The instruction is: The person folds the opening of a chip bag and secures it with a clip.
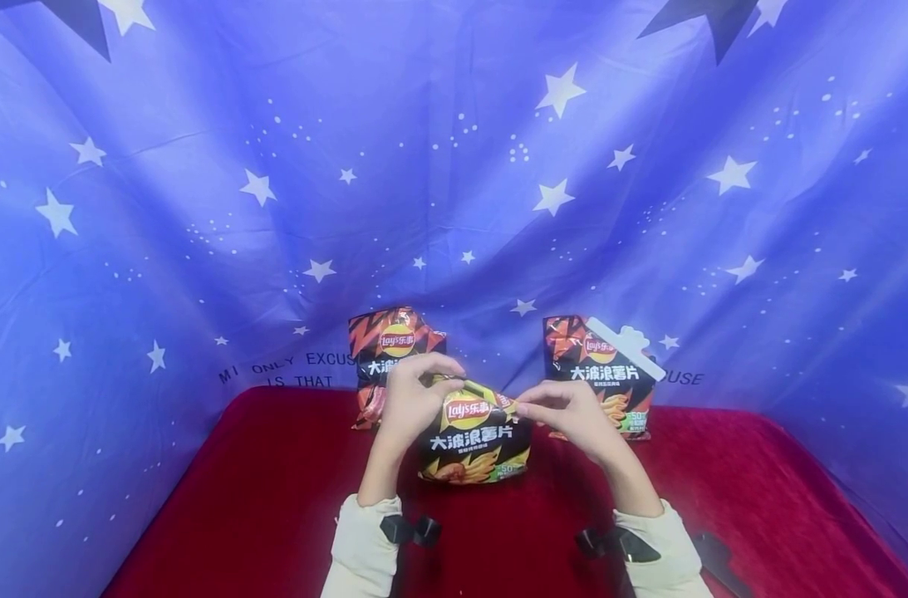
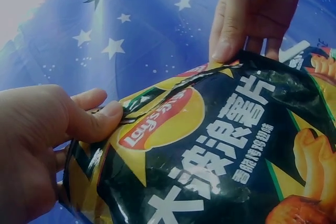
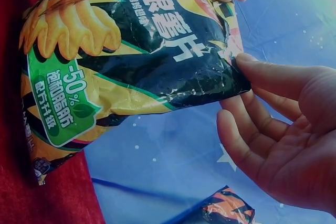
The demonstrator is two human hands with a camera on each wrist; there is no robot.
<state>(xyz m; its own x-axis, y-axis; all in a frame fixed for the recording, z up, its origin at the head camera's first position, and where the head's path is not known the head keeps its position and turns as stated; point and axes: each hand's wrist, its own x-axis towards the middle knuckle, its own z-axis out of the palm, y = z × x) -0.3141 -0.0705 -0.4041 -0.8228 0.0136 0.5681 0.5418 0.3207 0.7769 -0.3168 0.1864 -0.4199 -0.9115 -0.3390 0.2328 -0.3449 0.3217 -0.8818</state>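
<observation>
A black and yellow bag of potato chips (image 1: 472,444) stands on the red cloth between both hands. Its top edge is folded over, as the left wrist view shows. My left hand (image 1: 414,399) pinches the upper left of the bag between thumb and fingers. At the upper right corner my right hand (image 1: 573,411) pinches the folded edge with thumb and forefinger; in the right wrist view its other fingers (image 3: 257,135) sit loosely behind the bag. What lies inside the bag is hidden.
Behind my left hand stands a red and black chip bag (image 1: 364,399). Another chip bag (image 1: 596,394), with a white sealing clip (image 1: 629,345) across its top, stands at the right rear. A blue star-patterned curtain (image 1: 424,166) hangs behind the red cloth (image 1: 274,498). A dark object (image 1: 719,565) lies by the right sleeve.
</observation>
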